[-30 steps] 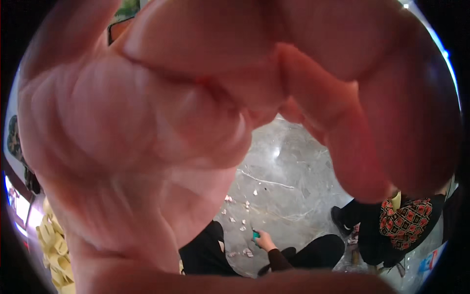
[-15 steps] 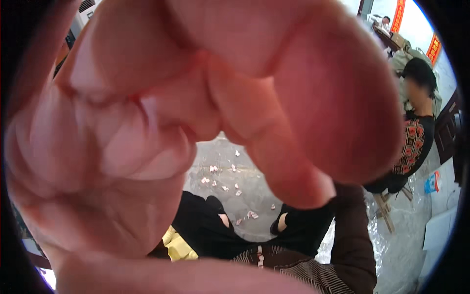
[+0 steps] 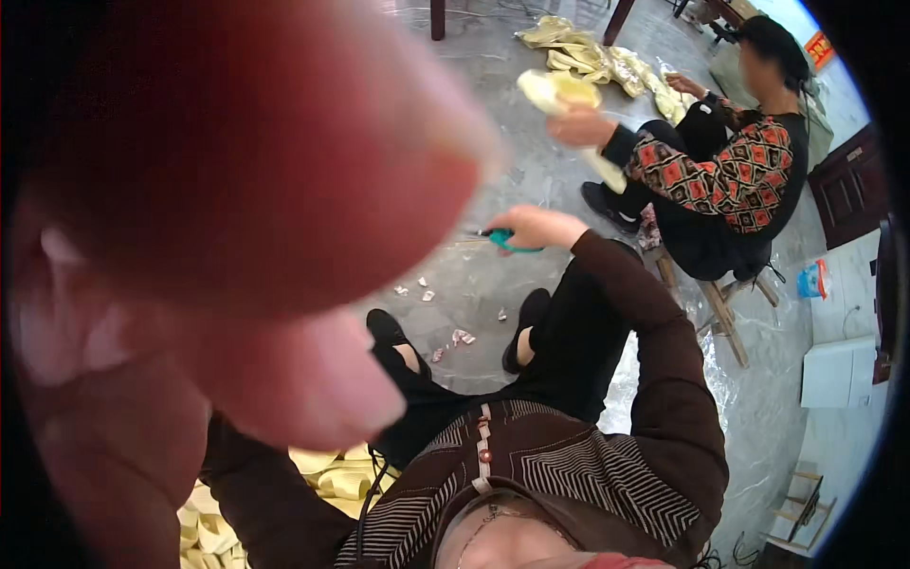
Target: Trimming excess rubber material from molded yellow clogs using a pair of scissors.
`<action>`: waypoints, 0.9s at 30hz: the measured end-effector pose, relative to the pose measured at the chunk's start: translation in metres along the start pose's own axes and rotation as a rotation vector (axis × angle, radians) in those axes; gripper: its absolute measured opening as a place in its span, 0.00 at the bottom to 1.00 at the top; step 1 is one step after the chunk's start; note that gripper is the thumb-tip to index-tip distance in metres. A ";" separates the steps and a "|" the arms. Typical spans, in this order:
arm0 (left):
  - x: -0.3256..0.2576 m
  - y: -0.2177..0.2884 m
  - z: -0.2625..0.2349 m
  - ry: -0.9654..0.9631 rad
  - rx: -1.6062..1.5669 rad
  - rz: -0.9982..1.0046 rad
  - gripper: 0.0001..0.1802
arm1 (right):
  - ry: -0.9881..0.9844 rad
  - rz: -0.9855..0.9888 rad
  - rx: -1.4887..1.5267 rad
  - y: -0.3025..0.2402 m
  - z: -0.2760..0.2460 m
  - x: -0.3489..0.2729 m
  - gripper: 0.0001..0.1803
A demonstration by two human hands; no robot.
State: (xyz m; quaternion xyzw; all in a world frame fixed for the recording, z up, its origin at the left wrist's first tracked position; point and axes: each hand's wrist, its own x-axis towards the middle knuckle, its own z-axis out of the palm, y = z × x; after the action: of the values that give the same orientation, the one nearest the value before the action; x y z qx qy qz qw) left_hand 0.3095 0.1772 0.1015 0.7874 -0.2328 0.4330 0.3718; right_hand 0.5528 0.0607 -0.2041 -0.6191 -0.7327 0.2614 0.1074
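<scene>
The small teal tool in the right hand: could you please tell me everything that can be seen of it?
The teal tool is mostly hidden inside the right hand, which is closed around it, held out in front over the grey floor. Only a short, glossy teal part, plastic by its look, shows below the fingers, with a thin dark tip pointing to the person's left. It looks like small snips, but its exact kind and whether it is open cannot be told. Nothing but the hand touches it.
</scene>
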 end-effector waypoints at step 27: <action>-0.442 -0.188 0.228 1.208 -0.513 -1.856 0.07 | 0.568 0.977 0.649 0.173 0.248 0.040 0.20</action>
State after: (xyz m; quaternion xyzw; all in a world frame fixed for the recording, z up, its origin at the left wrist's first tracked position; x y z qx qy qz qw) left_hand 0.3268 0.1329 -0.4279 0.2187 0.5758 0.2389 0.7507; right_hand 0.5727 0.0543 -0.5087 -0.8620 -0.1940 0.3142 0.3472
